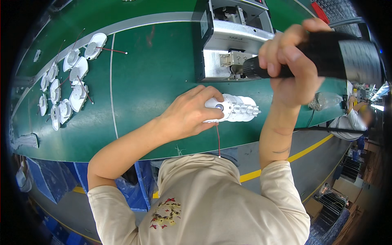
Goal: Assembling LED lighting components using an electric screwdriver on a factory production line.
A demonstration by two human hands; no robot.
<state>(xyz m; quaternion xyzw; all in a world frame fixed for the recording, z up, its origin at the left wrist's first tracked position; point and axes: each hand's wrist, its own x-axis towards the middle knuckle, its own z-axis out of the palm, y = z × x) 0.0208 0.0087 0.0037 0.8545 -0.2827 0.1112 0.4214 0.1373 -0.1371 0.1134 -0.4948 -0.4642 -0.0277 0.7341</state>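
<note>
My left hand (185,112) is closed around one end of a white plastic housing (243,104) lying on the green bench. A short red wire (218,139) with a small white plug trails from the housing toward me. A row of clear or metallic pieces, too small to name, shows along the housing's right part. Raised at the right, my right hand (296,61) wraps around a black electric screwdriver (335,53). Its narrow end points left, at the front outlet of a metal screw feeder (237,41). Whether the bit touches the feeder I cannot tell.
Several white plastic parts with red wires (77,67) lie at the far left of the bench (155,61). A light cloth (26,141) rests at the left edge. A clear plastic bag (324,101) sits at the right. Another person (353,120) is farther right.
</note>
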